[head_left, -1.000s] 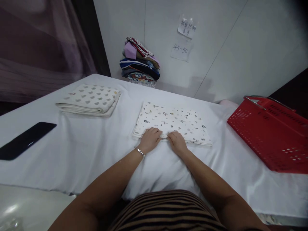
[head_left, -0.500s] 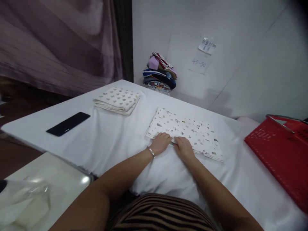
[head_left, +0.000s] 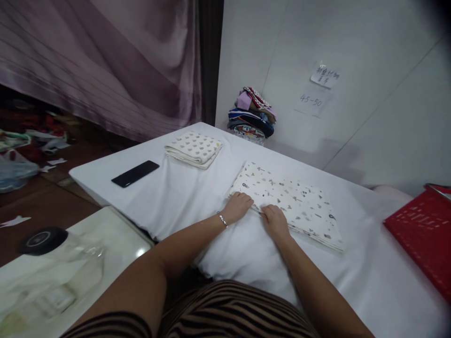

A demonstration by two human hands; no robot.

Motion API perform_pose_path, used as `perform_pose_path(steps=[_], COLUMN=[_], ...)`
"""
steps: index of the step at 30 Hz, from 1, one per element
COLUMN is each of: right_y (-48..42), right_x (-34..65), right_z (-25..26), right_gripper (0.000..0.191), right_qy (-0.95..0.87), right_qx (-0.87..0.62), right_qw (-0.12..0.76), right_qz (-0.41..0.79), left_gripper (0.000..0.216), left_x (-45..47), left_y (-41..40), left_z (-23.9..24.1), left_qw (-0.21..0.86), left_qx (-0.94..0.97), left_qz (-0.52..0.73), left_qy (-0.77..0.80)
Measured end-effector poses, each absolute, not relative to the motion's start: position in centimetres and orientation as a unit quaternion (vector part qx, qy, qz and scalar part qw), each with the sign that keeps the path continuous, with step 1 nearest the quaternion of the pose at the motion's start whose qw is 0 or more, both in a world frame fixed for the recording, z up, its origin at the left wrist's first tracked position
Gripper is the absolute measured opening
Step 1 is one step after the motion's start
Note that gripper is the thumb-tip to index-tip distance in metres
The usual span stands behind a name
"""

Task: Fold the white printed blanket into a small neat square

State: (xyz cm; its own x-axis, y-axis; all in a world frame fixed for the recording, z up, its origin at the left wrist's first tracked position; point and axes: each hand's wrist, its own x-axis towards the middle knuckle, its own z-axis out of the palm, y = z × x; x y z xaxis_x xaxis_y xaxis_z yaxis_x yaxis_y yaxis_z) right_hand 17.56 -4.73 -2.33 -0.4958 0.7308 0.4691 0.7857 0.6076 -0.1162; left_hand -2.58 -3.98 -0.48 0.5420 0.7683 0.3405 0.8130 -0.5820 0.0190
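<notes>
A folded white cloth (head_left: 296, 202) with small printed figures lies flat on the white-covered table (head_left: 190, 197). My left hand (head_left: 238, 208), with a silver bracelet at the wrist, is closed over the cloth's near edge toward its left end. Just to its right, my right hand (head_left: 275, 222) pinches the same edge between thumb and fingers. The fingertips of both hands are partly hidden at the fold. Farther left sits a second, smaller folded cloth (head_left: 193, 148) with a leaf-like print, apart from both hands.
Left of the smaller cloth lies a black phone-like slab (head_left: 136, 173). A red bag (head_left: 419, 230) stands at the right. Behind the table is a stack of folded fabrics (head_left: 252, 117) by the wall. At lower left, a pale surface (head_left: 116, 234) holds a black-lidded clear container (head_left: 44, 240).
The view has turned left, so most things sit farther right and more of the floor shows. Both hands stay at the cloth's near edge, the right slightly farther from the left.
</notes>
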Motion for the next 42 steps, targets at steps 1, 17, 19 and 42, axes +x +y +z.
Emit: perform_pose_path(steps=[1, 17, 19, 42], right_y=[-4.7, -4.9, -4.9, -4.9], right_x=[17.5, 17.4, 17.4, 17.6], right_z=[-2.3, -2.4, -2.4, -2.3], right_gripper=[0.017, 0.024, 0.024, 0.025], right_qy=[-0.863, -0.864, -0.863, -0.856], right_qx=[-0.440, -0.421, -0.425, -0.436], right_qw=[0.244, 0.275, 0.272, 0.278], right_qz=[-0.053, -0.038, -0.035, 0.001], left_gripper=[0.019, 0.031, 0.037, 0.026], left_x=[-3.5, -9.9, -9.4, -8.1], left_y=[-3.9, -4.2, -3.5, -1.2], left_z=[-0.3, 1.3, 1.6, 4.2], left_qw=[0.072, -0.161, -0.179, -0.159], left_qx=[-0.870, -0.628, -0.615, -0.655], left_qz=[-0.158, -0.285, -0.255, -0.073], left_qy=[-0.461, -0.706, -0.725, -0.735])
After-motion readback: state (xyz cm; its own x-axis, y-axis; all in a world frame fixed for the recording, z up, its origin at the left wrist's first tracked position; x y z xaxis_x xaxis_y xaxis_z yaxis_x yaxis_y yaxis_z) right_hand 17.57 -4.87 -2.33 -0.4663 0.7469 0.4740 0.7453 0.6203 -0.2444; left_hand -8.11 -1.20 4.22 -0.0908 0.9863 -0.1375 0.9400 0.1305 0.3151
